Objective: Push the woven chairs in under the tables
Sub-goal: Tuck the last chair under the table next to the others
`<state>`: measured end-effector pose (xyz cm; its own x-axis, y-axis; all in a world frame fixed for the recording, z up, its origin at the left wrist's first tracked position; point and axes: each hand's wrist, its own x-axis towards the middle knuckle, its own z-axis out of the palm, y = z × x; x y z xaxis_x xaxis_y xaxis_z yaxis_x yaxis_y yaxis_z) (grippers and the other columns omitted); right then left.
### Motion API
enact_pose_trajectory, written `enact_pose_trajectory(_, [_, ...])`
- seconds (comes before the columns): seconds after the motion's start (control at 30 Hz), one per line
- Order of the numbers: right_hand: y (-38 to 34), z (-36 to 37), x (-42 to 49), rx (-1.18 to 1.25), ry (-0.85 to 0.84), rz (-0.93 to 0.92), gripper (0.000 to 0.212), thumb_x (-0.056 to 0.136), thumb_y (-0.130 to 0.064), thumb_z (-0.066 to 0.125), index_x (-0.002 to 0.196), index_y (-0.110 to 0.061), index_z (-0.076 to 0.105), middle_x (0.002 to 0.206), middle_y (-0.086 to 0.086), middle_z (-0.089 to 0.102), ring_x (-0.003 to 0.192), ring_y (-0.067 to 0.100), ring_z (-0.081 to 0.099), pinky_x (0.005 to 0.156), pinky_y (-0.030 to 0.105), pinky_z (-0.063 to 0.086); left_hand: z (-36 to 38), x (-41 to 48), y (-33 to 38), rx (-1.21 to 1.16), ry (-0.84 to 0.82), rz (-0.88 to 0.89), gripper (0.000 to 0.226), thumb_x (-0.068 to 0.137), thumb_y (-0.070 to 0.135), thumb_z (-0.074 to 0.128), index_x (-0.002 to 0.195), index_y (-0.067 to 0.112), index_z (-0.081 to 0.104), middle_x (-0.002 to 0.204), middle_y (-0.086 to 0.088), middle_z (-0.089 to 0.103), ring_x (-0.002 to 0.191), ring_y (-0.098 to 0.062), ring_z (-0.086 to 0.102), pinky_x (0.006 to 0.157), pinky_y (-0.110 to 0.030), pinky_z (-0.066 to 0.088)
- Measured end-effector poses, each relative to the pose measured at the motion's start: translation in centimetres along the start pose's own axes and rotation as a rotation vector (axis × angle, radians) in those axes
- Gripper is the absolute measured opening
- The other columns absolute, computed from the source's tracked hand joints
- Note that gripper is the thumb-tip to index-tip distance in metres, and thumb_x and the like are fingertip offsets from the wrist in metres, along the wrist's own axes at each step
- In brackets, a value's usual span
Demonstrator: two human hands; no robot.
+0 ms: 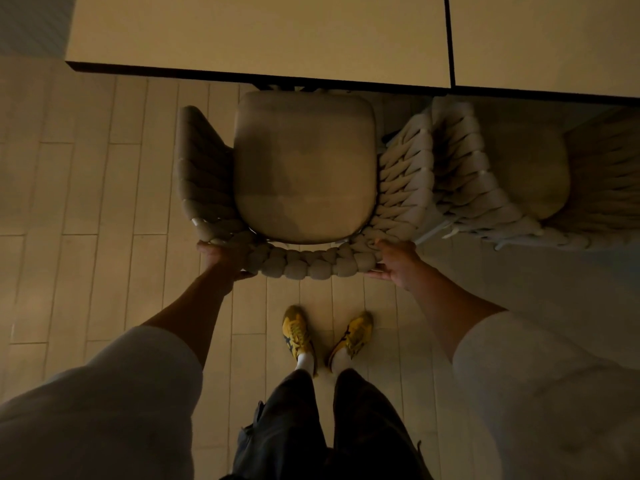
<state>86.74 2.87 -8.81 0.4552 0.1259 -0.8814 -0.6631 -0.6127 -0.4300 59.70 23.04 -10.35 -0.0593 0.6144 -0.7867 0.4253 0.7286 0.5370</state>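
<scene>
Woven chair (304, 168) backrest between both hands' curled fingers (375, 244)

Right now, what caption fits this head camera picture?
Both hands grip a woven chair's backrest beside the table.

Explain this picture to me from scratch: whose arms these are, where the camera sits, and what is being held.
There is no machine here. A person wears a camera on the head, so you look down along their own arms. The left hand and right hand each hold a rear corner of a woven chair; both have a closed grip on its braided backrest. Its seat front lies right at the table edge. A second woven chair stands alongside to the right, by a neighbouring table. Nothing lies on the visible tabletops. Below are the person's yellow shoes on a tiled floor.
</scene>
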Motion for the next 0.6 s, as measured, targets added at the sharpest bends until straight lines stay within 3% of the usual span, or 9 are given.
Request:
enact_pose_trajectory(0.07, [-0.1, -0.1, -0.4, -0.012, -0.014, 0.022, 0.042, 0.104, -0.025, 0.064, 0.138, -0.014, 0.042, 0.123, 0.015, 0.066, 0.096, 0.037, 0.076, 0.072, 0.053, 0.066, -0.4, -0.4, 0.2, 0.030, -0.046, 0.006, 0.055, 0.092, 0.015, 0.074, 0.130, 0.022, 0.035, 0.124, -0.011, 0.052, 0.098, -0.032, 0.069, 0.064, -0.046, 0.064])
enact_pose_trajectory(0.17, [-0.3, -1.3, -2.6, -0.057, -0.055, 0.033, 0.037, 0.106, -0.031, 0.060, 0.135, -0.013, 0.045, 0.125, 0.013, 0.063, 0.098, 0.037, 0.077, 0.079, 0.049, 0.066, -1.7, -1.6, 0.3, 0.146, -0.111, 0.005, 0.029, 0.097, 0.011, 0.065, 0.124, 0.008, 0.055, 0.120, -0.016, 0.066, 0.095, -0.031, 0.071, 0.063, -0.040, 0.061])
enact_pose_trajectory(0.2, [-0.3, -2.1, -3.5, -0.084, -0.077, 0.013, 0.034, 0.106, -0.032, 0.060, 0.131, -0.012, 0.050, 0.132, 0.014, 0.063, 0.103, 0.037, 0.075, 0.081, 0.048, 0.065, -2.2, -2.3, 0.4, 0.238, -0.076, 0.016, 0.026, 0.098, 0.017, 0.065, 0.120, 0.006, 0.060, 0.118, -0.018, 0.068, 0.094, -0.032, 0.071, 0.064, -0.039, 0.061])
enact_pose_trajectory(0.27, [-0.6, -4.4, -5.2, -0.119, -0.098, -0.024, 0.026, 0.106, -0.034, 0.060, 0.120, -0.011, 0.059, 0.141, 0.020, 0.062, 0.116, 0.041, 0.071, 0.091, 0.050, 0.063, -2.8, -4.8, 1.8, 0.552, 0.054, 0.098, 0.045, 0.090, 0.046, 0.068, 0.113, 0.008, 0.062, 0.108, -0.015, 0.068, 0.089, -0.032, 0.070, 0.070, -0.041, 0.062])
enact_pose_trajectory(0.3, [-0.6, -5.7, -6.0, -0.122, -0.092, -0.029, 0.031, 0.106, -0.033, 0.060, 0.124, -0.008, 0.060, 0.143, 0.021, 0.060, 0.117, 0.040, 0.070, 0.093, 0.049, 0.062, -2.8, -6.0, 2.7, 0.752, 0.114, 0.166, 0.054, 0.085, 0.060, 0.066, 0.109, 0.012, 0.059, 0.105, -0.011, 0.064, 0.087, -0.031, 0.067, 0.075, -0.042, 0.061])
enact_pose_trajectory(0.37, [-0.8, -8.3, -7.1, -0.109, -0.067, -0.050, 0.049, 0.106, -0.031, 0.060, 0.145, -0.003, 0.051, 0.142, 0.017, 0.060, 0.107, 0.032, 0.073, 0.084, 0.044, 0.063, -1.7, -8.2, 5.0, 0.964, 0.164, 0.293, 0.058, 0.080, 0.066, 0.065, 0.106, 0.015, 0.055, 0.102, -0.008, 0.057, 0.088, -0.030, 0.061, 0.078, -0.041, 0.056])
enact_pose_trajectory(0.43, [-1.2, -10.6, -8.3, -0.064, -0.025, -0.083, 0.049, 0.108, -0.026, 0.057, 0.148, -0.002, 0.048, 0.139, 0.016, 0.060, 0.103, 0.029, 0.072, 0.083, 0.043, 0.063, 0.8, -9.7, 7.5, 0.935, 0.073, 0.363, 0.058, 0.082, 0.062, 0.062, 0.115, 0.015, 0.063, 0.108, -0.012, 0.064, 0.093, -0.034, 0.065, 0.085, -0.046, 0.058])
enact_pose_trajectory(0.53, [-1.6, -14.4, -9.4, -0.017, 0.024, -0.104, 0.039, 0.109, -0.019, 0.054, 0.138, 0.006, 0.052, 0.145, 0.033, 0.054, 0.119, 0.045, 0.066, 0.102, 0.054, 0.057, 5.5, -12.3, 10.3, 0.822, -0.209, 0.484, 0.047, 0.092, 0.053, 0.061, 0.115, 0.012, 0.067, 0.111, -0.016, 0.071, 0.102, -0.037, 0.069, 0.093, -0.050, 0.058])
enact_pose_trajectory(0.6, [-1.6, -17.2, -9.9, 0.041, 0.044, -0.118, 0.048, 0.108, -0.021, 0.056, 0.147, 0.006, 0.047, 0.149, 0.032, 0.052, 0.118, 0.045, 0.067, 0.099, 0.054, 0.059, 8.9, -14.9, 11.3, 0.745, -0.391, 0.478, 0.037, 0.096, 0.041, 0.066, 0.114, 0.009, 0.068, 0.110, -0.017, 0.073, 0.099, -0.034, 0.071, 0.091, -0.049, 0.060])
